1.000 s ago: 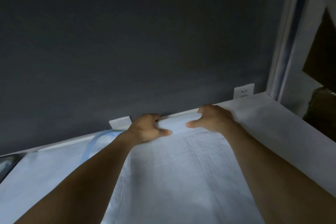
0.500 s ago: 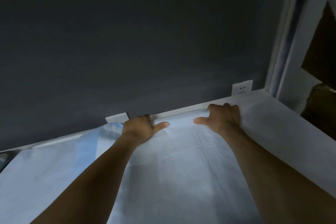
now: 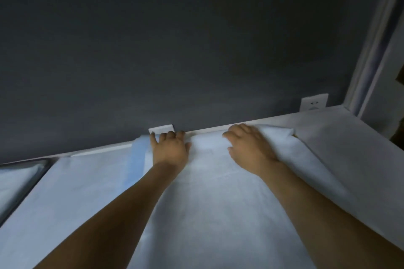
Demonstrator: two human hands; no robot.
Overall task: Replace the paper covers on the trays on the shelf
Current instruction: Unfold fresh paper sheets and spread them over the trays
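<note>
A white paper cover lies spread over the middle of the shelf, reaching to the back wall. My left hand presses flat on its far left part, fingers at the back edge. My right hand lies flat on the far right part, fingers spread, slightly blurred. A blue strip shows along the cover's left side. Another pale cover lies to the left of it. At the far left a dark-rimmed tray holds pale paper.
A dark grey wall rises right behind the shelf. A white socket and a small white plate sit low on it. The white shelf surface continues right to a white frame post.
Both hands slid apart along the cover's far edge, the left going left and the right going right. Their fingers went from curled on the edge to lying flat. The view shifted slightly.
</note>
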